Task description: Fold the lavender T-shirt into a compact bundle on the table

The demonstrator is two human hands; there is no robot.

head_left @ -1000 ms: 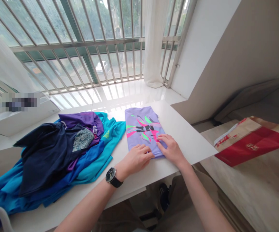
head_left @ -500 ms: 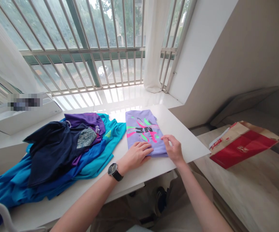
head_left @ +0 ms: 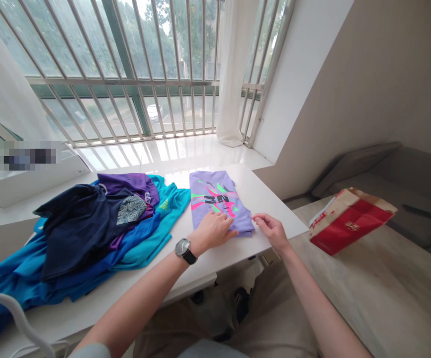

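Note:
A folded lavender T-shirt (head_left: 202,212) with a pink, green and black print lies on the white table. My left hand (head_left: 216,229) rests flat on its near part, fingers stretched out, with a black-strapped watch on the wrist. At the shirt's right edge, my right hand (head_left: 272,231) has its thumb and fingertips pinched together on the fabric. To the left is a loose heap of clothes: a dark navy garment (head_left: 77,226) with a patterned patch on top, a purple garment (head_left: 135,184), and blue and teal garments (head_left: 176,201) underneath.
The white table (head_left: 271,199) has its front edge close to my body. A red and brown paper bag (head_left: 351,223) stands on a wooden surface to the right. A white box (head_left: 32,179) is at the left, before a barred window. A white curved tube (head_left: 17,313) is at the lower left.
My right hand has moved from over the shirt's near right part to its right edge. My left hand stays on the shirt. The view has shifted slightly right.

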